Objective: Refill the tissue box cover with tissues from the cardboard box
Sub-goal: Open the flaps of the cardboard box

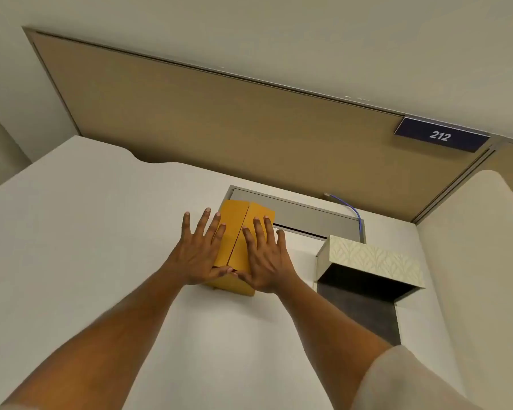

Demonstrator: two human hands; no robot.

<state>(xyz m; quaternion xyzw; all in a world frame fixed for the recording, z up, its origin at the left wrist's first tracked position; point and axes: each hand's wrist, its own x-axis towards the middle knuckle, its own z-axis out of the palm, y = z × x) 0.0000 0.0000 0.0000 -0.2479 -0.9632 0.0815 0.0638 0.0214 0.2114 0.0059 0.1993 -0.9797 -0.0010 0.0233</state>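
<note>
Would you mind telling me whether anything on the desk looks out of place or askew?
The patterned tissue box cover lies tipped on its side, its dark, empty opening facing the person. A blue cable strays from the desk's grey cable tray. The cardboard box sits closed under both hands.

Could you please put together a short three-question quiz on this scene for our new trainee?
1. True or false: the two top flaps of the cardboard box are shut, meeting at a middle seam.
2. Where does the patterned tissue box cover stand relative to the cardboard box? A) to its left B) to its right C) on top of it
3. Fill in: the sign on the partition reads ___.

Key:
1. True; the left hand and the right hand lie flat on the flaps, fingers spread, thumbs near the seam.
2. B; it stands apart from the box, its open side facing the camera.
3. 212.
</note>
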